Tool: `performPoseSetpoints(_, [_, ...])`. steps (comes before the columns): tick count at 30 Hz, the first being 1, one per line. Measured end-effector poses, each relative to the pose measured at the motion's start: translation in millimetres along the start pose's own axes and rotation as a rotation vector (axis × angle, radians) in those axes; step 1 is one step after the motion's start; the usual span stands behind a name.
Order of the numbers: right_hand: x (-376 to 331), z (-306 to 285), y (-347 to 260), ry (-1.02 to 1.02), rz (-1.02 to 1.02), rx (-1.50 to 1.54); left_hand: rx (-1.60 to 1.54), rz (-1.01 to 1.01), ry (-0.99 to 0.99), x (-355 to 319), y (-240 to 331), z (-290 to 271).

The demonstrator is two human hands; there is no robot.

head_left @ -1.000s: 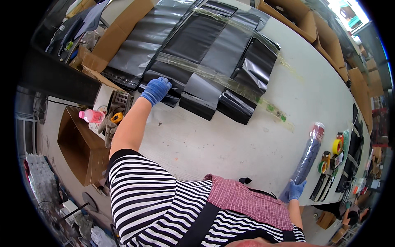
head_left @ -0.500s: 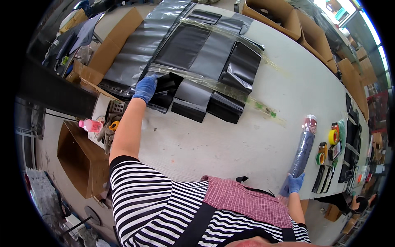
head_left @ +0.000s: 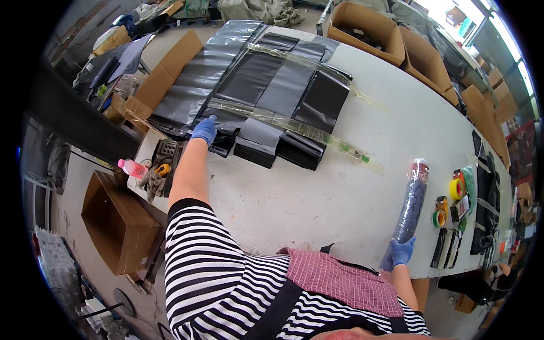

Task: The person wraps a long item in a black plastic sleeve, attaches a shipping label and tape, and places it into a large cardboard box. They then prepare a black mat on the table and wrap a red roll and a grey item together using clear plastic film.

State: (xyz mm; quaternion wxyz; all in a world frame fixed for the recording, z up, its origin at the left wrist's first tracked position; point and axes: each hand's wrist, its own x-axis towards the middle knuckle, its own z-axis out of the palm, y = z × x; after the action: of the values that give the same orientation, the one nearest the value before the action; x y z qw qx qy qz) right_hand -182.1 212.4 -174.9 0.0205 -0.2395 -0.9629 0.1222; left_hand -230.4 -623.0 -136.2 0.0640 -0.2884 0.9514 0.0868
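Observation:
My left hand [head_left: 204, 131], in a blue glove, rests on the front left corner of a stack of folded black and grey plastic sheets [head_left: 249, 81]. Its fingers reach onto the dark plastic and look stretched out. Clear tape strips [head_left: 294, 126] run across the stack, their free ends lying on the table. Folded flaps [head_left: 255, 148] hang out at its near side. At the right, my gloved right hand [head_left: 402, 250] is closed round the lower end of a blue-grey roll [head_left: 410, 207] in clear wrap, which points away from me.
The white table [head_left: 311, 198] carries tape rolls [head_left: 456, 189], dark flat strips [head_left: 446, 248] and a black strapped bundle [head_left: 484, 192] at the right. A pink bottle [head_left: 132, 168] and gloves [head_left: 154, 182] lie at its left edge. Cardboard boxes [head_left: 365, 37] line the far side; another box [head_left: 122, 226] stands left.
The raised black flap beside my left hand has come down, and that hand has shifted slightly nearer me. My right hand still holds the roll. The view has tilted a little.

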Motion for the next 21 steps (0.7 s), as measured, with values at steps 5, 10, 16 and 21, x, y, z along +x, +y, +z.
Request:
performPoseSetpoints(5, [0.1,-0.3,1.8,0.004,-0.033,-0.042,-0.039,0.054,0.142,-8.5,-2.0,25.5])
performPoseSetpoints(10, [0.1,-0.4,-6.0,-0.052,0.007,-0.026,-0.026,0.248,0.264,-0.8,-33.0,52.4])
performPoseSetpoints(16, [1.8,4.1,3.8,0.026,-0.052,-0.063,0.036,0.180,0.155,8.5,-15.6,43.0])
performPoseSetpoints(21, [0.0,1.4,-6.5,-0.005,0.011,-0.059,-0.035,0.216,0.267,10.1,-24.8,41.2])
